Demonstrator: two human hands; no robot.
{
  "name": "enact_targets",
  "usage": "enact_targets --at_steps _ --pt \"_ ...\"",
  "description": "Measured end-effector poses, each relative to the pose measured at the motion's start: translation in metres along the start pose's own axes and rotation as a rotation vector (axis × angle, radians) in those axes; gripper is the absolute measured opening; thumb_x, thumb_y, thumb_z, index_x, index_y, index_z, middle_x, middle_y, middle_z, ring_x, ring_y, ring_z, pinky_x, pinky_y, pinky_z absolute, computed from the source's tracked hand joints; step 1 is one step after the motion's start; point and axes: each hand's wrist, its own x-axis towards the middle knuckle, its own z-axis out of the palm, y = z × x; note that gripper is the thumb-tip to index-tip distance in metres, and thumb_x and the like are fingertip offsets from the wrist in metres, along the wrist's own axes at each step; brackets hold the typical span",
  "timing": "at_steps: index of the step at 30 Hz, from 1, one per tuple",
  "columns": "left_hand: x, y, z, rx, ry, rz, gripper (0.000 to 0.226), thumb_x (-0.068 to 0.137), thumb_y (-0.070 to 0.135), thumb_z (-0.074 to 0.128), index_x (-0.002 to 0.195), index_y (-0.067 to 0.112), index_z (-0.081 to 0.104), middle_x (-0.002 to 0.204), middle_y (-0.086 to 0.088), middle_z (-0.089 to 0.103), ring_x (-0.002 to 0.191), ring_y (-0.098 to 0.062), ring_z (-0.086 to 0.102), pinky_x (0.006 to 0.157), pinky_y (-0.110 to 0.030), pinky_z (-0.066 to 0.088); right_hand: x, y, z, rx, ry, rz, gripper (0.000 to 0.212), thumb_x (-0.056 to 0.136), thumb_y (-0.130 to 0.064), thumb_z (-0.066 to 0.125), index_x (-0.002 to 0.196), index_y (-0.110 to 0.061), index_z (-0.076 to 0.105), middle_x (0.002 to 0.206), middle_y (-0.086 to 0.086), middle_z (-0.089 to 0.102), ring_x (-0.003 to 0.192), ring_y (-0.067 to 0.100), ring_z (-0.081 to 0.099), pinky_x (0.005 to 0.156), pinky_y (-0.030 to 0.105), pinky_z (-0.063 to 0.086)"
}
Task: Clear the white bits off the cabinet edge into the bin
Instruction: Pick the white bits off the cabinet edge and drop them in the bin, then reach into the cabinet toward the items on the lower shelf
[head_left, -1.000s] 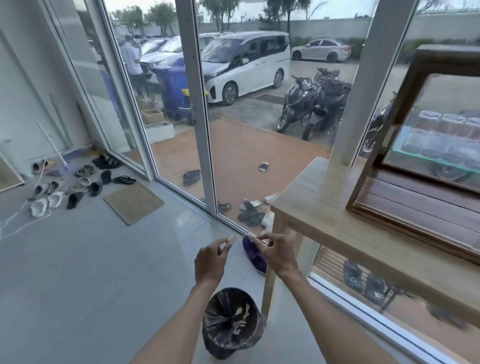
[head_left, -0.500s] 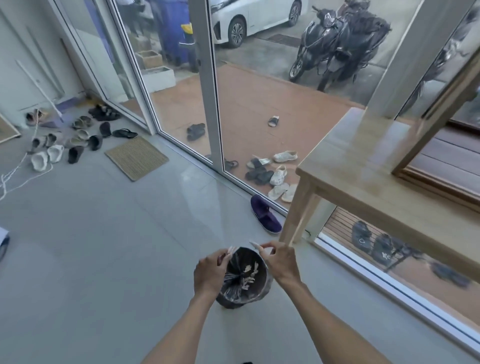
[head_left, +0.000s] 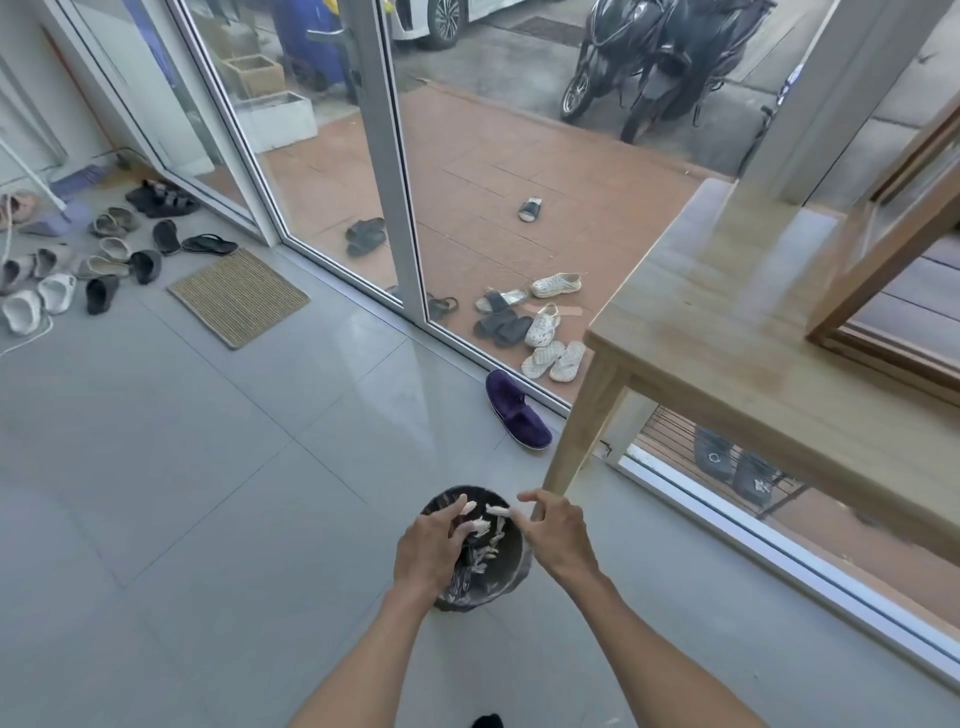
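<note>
A small round bin (head_left: 508, 578) lined with a black bag stands on the grey floor beside the wooden cabinet's leg (head_left: 577, 431). White bits (head_left: 480, 558) lie inside it. My left hand (head_left: 431, 545) hovers over the bin's left half with its fingers apart, and loose white bits (head_left: 474, 517) are at its fingertips. My right hand (head_left: 556, 535) is over the bin's right rim, fingers spread. One white bit (head_left: 497, 512) is in the air between the two hands. The cabinet's pale wooden top (head_left: 727, 364) stretches away to the right.
A purple slipper (head_left: 517, 410) lies by the glass wall's track, just beyond the bin. A woven doormat (head_left: 239, 296) and several shoes (head_left: 104, 260) are on the floor to the far left. A wooden framed glass case (head_left: 883, 270) stands on the cabinet.
Both hands came down from the cabinet's corner to the bin. The fingers that pinched white bits have spread apart, and the bits are dropping over the bin. The view has tilted downward.
</note>
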Motion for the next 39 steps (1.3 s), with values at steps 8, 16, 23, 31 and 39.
enact_targets --at_steps 8,16,23,31,39 --pt "-0.002 -0.012 -0.013 0.055 -0.062 -0.028 0.048 0.091 0.05 0.056 0.135 0.033 0.051 0.071 0.009 0.064 0.076 -0.015 0.064 0.073 -0.036 0.054 -0.006 0.016 -0.006 -0.064 -0.055 0.029 0.025 0.087 -0.039 0.068 0.11 -0.031 0.071 0.092 0.002 0.075 0.08 0.018 0.07 0.079 0.039 0.059" --pt "0.002 0.026 -0.052 0.086 0.006 0.068 0.052 0.09 0.051 0.058 0.136 0.028 0.051 0.083 0.005 0.071 0.088 -0.02 0.068 0.08 -0.039 0.054 -0.009 -0.013 -0.049 -0.001 -0.014 -0.053 0.026 0.089 -0.033 0.071 0.113 -0.024 0.072 0.083 0.0 0.071 0.073 0.012 0.068 0.078 0.03 0.056" --pt "0.023 0.093 -0.106 0.074 0.112 0.235 0.049 0.089 0.048 0.06 0.132 0.025 0.055 0.081 0.008 0.069 0.08 -0.015 0.066 0.078 -0.037 0.055 -0.01 -0.065 -0.119 0.005 0.074 -0.197 0.024 0.09 -0.032 0.068 0.112 -0.023 0.072 0.078 -0.007 0.067 0.069 0.007 0.061 0.07 0.022 0.044" --pt "0.034 0.193 -0.162 0.052 0.232 0.478 0.034 0.091 0.043 0.06 0.118 0.023 0.063 0.092 0.004 0.067 0.082 -0.018 0.064 0.067 -0.032 0.047 -0.02 -0.106 -0.214 -0.008 0.266 -0.356 0.024 0.089 -0.027 0.072 0.111 -0.017 0.072 0.064 -0.009 0.064 0.053 0.001 0.058 0.056 0.013 0.045" --pt "0.03 0.294 -0.166 0.05 0.253 0.665 0.035 0.091 0.046 0.058 0.119 0.024 0.062 0.095 0.007 0.064 0.075 -0.007 0.055 0.063 -0.026 0.042 -0.051 -0.096 -0.313 -0.079 0.414 -0.377 0.023 0.091 -0.022 0.07 0.113 -0.014 0.071 0.065 -0.007 0.067 0.055 0.001 0.062 0.065 0.019 0.053"
